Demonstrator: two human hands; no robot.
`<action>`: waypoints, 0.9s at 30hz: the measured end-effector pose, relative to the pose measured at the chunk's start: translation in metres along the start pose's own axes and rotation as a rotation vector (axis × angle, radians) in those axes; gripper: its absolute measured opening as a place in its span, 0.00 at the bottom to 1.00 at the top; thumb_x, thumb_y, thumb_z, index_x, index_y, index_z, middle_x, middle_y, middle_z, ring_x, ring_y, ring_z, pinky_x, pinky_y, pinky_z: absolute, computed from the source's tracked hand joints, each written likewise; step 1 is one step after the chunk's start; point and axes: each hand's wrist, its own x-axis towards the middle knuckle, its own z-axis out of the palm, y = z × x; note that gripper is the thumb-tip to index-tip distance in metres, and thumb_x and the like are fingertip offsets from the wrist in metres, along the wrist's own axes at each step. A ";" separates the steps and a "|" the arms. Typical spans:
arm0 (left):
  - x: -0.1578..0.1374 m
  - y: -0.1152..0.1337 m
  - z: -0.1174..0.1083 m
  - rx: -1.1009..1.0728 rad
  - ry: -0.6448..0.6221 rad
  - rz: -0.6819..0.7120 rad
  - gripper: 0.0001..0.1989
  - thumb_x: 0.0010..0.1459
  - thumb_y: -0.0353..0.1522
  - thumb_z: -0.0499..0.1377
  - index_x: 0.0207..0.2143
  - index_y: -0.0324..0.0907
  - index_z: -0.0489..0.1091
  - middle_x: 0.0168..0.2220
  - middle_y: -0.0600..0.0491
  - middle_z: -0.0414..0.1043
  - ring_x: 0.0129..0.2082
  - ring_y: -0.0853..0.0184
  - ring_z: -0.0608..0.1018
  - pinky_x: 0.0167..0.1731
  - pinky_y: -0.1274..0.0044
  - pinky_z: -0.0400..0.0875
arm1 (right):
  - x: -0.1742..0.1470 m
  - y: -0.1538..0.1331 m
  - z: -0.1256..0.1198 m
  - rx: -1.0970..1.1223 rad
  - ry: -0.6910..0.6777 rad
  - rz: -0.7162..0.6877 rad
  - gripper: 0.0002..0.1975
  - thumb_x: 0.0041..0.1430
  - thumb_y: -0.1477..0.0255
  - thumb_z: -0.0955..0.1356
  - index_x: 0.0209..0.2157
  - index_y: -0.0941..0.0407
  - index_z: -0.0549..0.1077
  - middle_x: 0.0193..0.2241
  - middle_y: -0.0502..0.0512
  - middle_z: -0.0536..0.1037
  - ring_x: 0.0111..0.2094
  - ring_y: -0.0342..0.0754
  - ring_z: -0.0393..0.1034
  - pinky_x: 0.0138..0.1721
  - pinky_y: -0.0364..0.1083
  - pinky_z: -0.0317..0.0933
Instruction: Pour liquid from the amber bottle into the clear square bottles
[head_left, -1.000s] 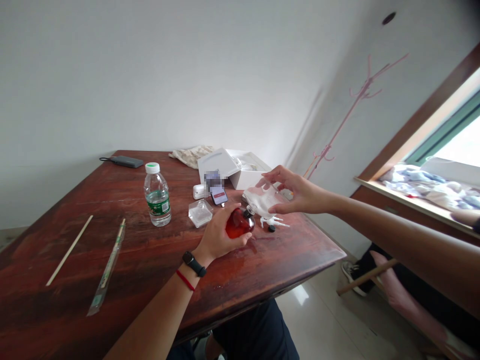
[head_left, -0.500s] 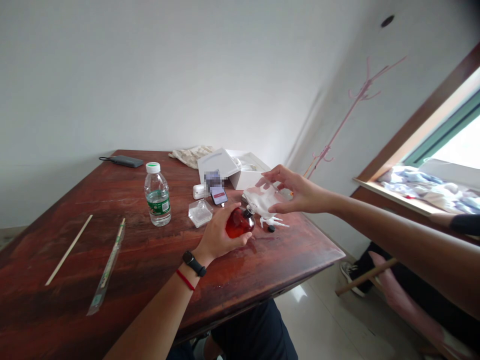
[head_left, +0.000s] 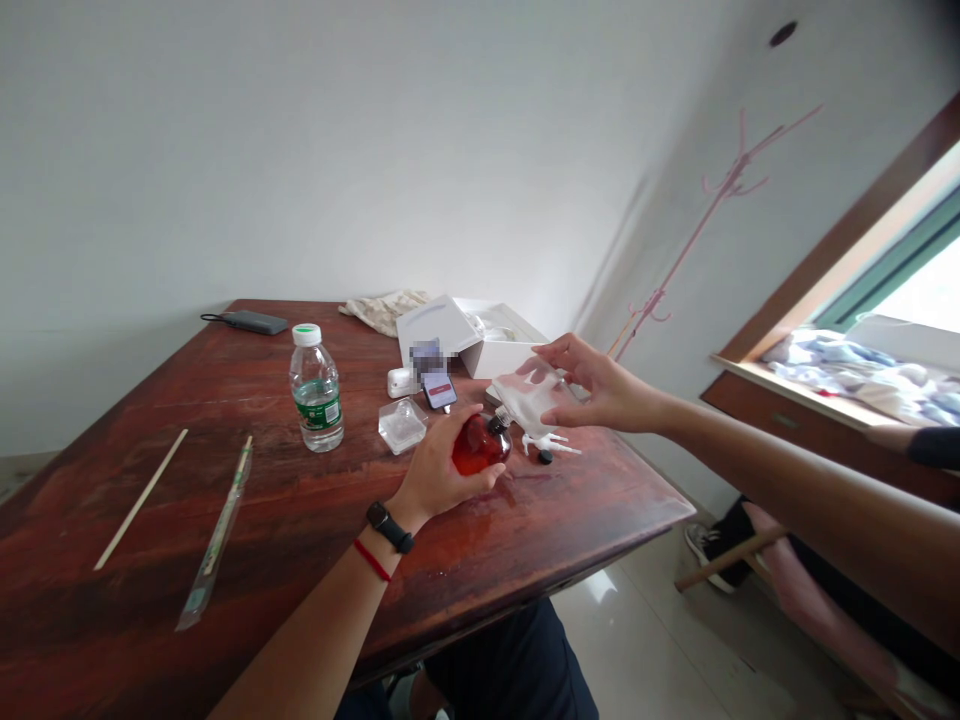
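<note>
My left hand (head_left: 439, 462) is wrapped around a round glass bottle (head_left: 478, 447) of red liquid, tilted with its dark neck toward the right. In my right hand (head_left: 581, 385) is a clear plastic container (head_left: 529, 398), tipped so that one corner meets the bottle's mouth. Whether liquid runs between them cannot be made out. A small black cap (head_left: 545, 457) and a white branched piece (head_left: 546, 442) lie on the table just below the container. Left of the bottle sits another clear plastic container (head_left: 403, 426).
A water bottle (head_left: 316, 390) with a green label stands on the wooden table (head_left: 285, 520). Left of it lie a bare chopstick (head_left: 141, 500) and wrapped chopsticks (head_left: 219, 535). Behind my hands are a phone (head_left: 439, 389), a white case (head_left: 400, 382) and an open white box (head_left: 495, 355). Another person's leg (head_left: 810, 600) shows at right.
Both hands keep their hold, and the bottle and container stay mouth to corner. The whole view has shifted slightly; the container is a touch further right.
</note>
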 end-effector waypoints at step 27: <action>0.002 -0.008 -0.001 0.025 0.076 -0.196 0.33 0.56 0.37 0.74 0.61 0.44 0.68 0.58 0.43 0.79 0.56 0.51 0.82 0.62 0.58 0.76 | 0.006 0.106 0.092 0.739 0.283 0.186 0.42 0.49 0.62 0.82 0.63 0.45 0.68 0.61 0.59 0.78 0.63 0.65 0.74 0.63 0.63 0.69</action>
